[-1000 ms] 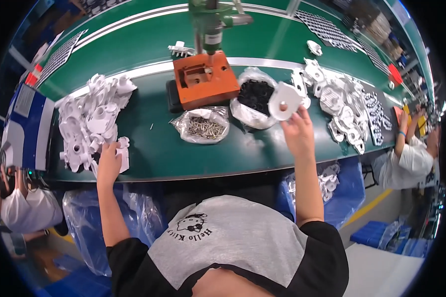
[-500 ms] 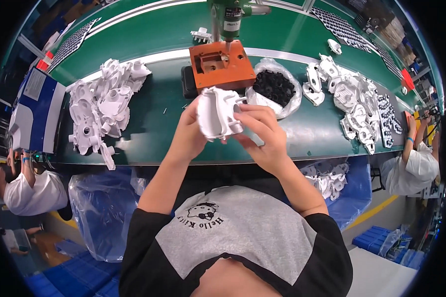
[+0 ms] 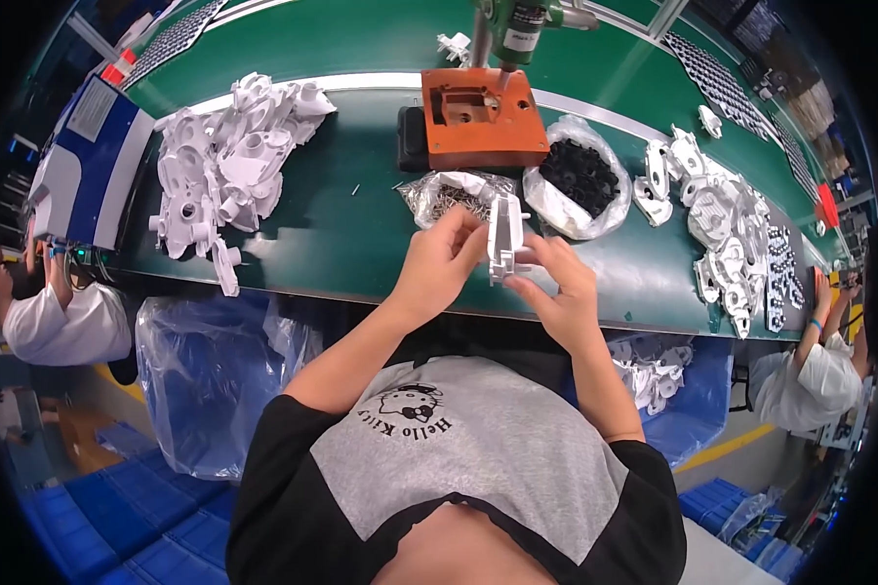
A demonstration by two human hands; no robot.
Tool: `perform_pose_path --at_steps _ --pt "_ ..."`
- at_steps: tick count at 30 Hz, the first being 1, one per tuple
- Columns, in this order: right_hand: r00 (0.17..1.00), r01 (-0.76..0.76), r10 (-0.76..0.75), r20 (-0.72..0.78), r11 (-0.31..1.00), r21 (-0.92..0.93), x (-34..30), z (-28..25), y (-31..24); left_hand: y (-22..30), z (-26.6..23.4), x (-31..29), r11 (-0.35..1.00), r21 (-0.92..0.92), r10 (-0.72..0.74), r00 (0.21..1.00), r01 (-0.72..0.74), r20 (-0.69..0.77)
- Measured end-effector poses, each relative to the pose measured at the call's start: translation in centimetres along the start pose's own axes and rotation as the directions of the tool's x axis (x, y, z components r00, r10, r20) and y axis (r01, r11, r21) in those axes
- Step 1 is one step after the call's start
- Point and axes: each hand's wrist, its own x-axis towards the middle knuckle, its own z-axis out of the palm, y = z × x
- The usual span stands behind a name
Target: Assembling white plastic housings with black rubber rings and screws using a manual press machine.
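Between my two hands, above the near edge of the green bench [image 3: 322, 249], is a white moulded plastic housing [image 3: 504, 236], seen nearly edge-on. My left hand [image 3: 444, 255] pinches its left side with thumb and fingers. On the other side, the thumb and fingers of my right hand [image 3: 560, 283] grip the housing's right edge. Just beyond it lies a clear bag of small metal screws [image 3: 454, 200]. An orange fixture block [image 3: 486, 144] stands behind that, under a green press or driver head [image 3: 520, 34]. To its right sits a bag of black plastic parts [image 3: 578, 180].
White housings are heaped at left [image 3: 234, 156] and right [image 3: 717, 219]. A blue and white box [image 3: 88, 161] stands at the far left. Blue-lined bins [image 3: 210, 390] are below the bench edge. Co-workers in white sit at left [image 3: 68, 322] and right [image 3: 800, 380].
The housing has turned from its broad face to nearly edge-on. My view has shifted left, so the bench things appear further right. The screw bag, hidden before, now shows.
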Motion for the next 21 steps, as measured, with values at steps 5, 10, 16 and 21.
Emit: perform_pose_path --at_steps 5,10,16,21 --pt "0.998 -0.041 0.039 -0.056 0.999 -0.023 -0.9 1.0 0.8 -2.2 1.1 0.8 0.979 -0.166 -0.119 0.993 0.118 0.000" --pt "1.000 0.007 -0.006 0.003 0.976 -0.216 -0.7 1.2 1.5 -4.5 1.2 1.3 0.900 -0.317 -0.283 0.954 0.300 0.099" --pt "0.992 0.049 -0.025 0.120 0.977 -0.208 -0.2 1.0 1.2 -7.0 1.8 1.6 0.939 -0.274 -0.214 0.977 0.206 0.001" --pt "0.960 -0.281 0.280 0.017 0.957 0.071 -0.9 1.9 2.7 -2.3 0.8 0.9 0.962 0.064 -0.268 0.963 0.266 0.021"
